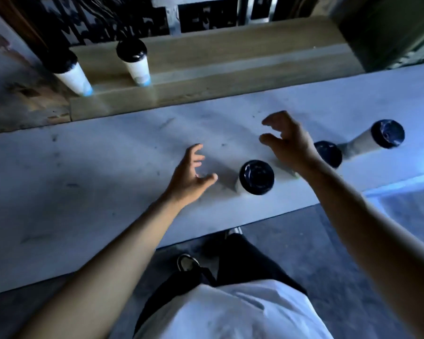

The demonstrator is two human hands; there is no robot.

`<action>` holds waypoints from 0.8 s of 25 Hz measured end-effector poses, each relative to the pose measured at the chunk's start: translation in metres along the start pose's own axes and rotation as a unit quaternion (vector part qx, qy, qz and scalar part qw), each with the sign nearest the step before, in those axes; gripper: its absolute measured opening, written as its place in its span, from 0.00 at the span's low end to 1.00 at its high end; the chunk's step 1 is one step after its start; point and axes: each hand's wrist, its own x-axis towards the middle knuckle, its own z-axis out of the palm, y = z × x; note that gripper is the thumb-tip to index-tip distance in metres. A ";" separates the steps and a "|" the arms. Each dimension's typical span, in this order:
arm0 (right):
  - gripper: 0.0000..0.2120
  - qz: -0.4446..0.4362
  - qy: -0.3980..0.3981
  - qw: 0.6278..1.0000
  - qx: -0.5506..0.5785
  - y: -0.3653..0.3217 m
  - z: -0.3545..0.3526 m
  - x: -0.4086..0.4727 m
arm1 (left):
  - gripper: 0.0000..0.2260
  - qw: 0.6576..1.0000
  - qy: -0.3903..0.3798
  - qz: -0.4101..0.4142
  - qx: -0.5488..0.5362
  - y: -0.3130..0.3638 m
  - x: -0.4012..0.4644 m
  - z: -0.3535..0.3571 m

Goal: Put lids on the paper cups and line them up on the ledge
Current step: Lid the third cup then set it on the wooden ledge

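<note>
Two white paper cups with black lids stand on the wooden ledge: one at its left end, one a little to the right. Three more lidded cups stand on the grey counter: a near one, one partly hidden behind my right wrist, and one far right. My left hand hovers open just left of the near cup. Above and between the near and middle cups my right hand is open with curled fingers, holding nothing.
Dark metal grating rises behind the ledge. A rough wall closes the left side. The counter's front edge runs diagonally above the floor, where my feet and dark trousers show. A bright pane lies at the right.
</note>
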 end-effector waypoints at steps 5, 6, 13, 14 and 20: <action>0.22 -0.006 -0.078 0.997 0.026 0.068 0.021 -0.049 | 0.53 0.989 -0.088 -0.092 0.075 -0.021 -0.009 0.081; 0.22 -0.020 -0.093 0.995 0.030 0.077 0.023 -0.049 | 0.51 0.989 -0.076 -0.100 0.080 -0.018 -0.007 0.092; 0.18 -0.001 -0.176 0.973 0.150 0.103 0.002 -0.027 | 0.24 0.993 0.056 -0.097 0.020 0.015 -0.005 0.140; 0.16 0.018 -0.182 0.966 0.184 0.102 -0.004 -0.021 | 0.24 0.993 0.067 -0.099 0.017 0.021 -0.008 0.141; 0.15 0.081 -0.257 0.934 0.234 0.082 -0.040 0.013 | 0.24 0.983 0.140 -0.119 -0.012 0.064 -0.027 0.147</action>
